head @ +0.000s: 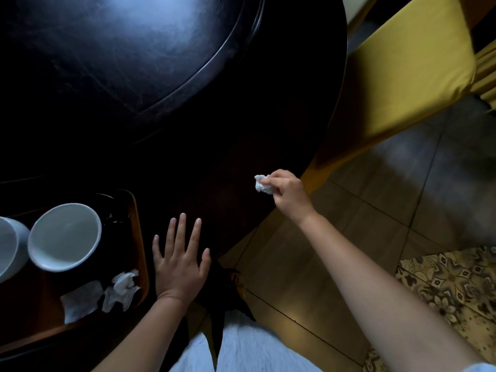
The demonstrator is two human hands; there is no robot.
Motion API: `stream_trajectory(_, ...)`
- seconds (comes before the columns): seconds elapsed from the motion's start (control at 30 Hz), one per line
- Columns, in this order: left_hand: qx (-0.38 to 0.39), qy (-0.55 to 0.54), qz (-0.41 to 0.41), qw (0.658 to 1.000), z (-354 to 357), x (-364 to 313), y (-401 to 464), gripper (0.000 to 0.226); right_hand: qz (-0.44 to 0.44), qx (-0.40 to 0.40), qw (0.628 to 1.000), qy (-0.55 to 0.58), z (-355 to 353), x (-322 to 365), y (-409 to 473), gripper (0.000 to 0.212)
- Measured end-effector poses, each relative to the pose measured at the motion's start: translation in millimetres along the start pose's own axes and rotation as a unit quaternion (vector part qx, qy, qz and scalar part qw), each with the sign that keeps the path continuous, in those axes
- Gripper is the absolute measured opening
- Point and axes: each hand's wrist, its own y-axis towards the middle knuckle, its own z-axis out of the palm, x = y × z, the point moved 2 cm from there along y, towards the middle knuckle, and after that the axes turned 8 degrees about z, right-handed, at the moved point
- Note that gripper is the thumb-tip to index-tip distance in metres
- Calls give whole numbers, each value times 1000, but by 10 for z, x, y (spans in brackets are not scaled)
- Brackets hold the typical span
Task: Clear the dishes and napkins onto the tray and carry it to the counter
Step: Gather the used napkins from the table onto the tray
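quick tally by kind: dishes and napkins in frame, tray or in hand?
Bowls: 2, white, both on the tray: one whole, one cut off by the left edge
Napkins on the tray: 2, one flat, one crumpled
Napkins in hand: 1, crumpled, pinched in the right hand
Total: 5

A dark round counter (214, 162) is seen, on which a raised dark turntable (120, 55) is set at the middle, a brown tray (139, 237) is placed near its edge, and a flat left hand (179, 264) is rested just beside the tray.
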Motion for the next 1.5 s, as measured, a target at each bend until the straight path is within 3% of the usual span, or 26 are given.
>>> stream_trajectory(0.23, 5, 1, 1, 1000, 1, -16, -1, 62, -57, 75, 996, -4, 25, -31, -281, 29)
stream_trajectory(0.43, 9, 1, -4, 1000, -11, -18, 1, 62, -71, 92, 993, 16, 100, 11, -512, 30)
stream_trajectory(0.7, 28, -12, -6, 1000, -54, -23, 2, 62, -34, 107, 993, 40, 243, 28, -925, 30)
stream_trajectory(0.87, 40, -67, -10, 997, -105, -24, -6, 63, 31, 30, 993, 108, 216, 103, -1103, 32)
stream_trajectory(0.97, 18, -169, -13, 985, -253, -55, 22, 64, 29, 4, 992, 120, 208, 234, -1096, 26)
stream_trajectory(1.1, -45, -269, 129, 953, -560, -281, 44, 60, -4, 16, 995, 96, 215, 437, -1054, 20)
stream_trajectory(1.2, -45, -285, 181, 940, -622, -402, 49, 38, -30, 6, 996, 82, 200, 558, -1035, 16)
stream_trajectory(1.27, -53, -316, 176, 931, -627, -393, 55, 23, -50, -6, 995, 81, 180, 624, -1026, 12)
stream_trajectory(1.43, -93, -325, 133, 932, -712, -288, 2, 20, -84, -22, 993, 83, 193, 779, -1039, 4)
stream_trajectory(1.5, -107, -317, 104, 936, -769, -204, -59, 20, -72, -33, 995, 67, 232, 804, -1045, 19)
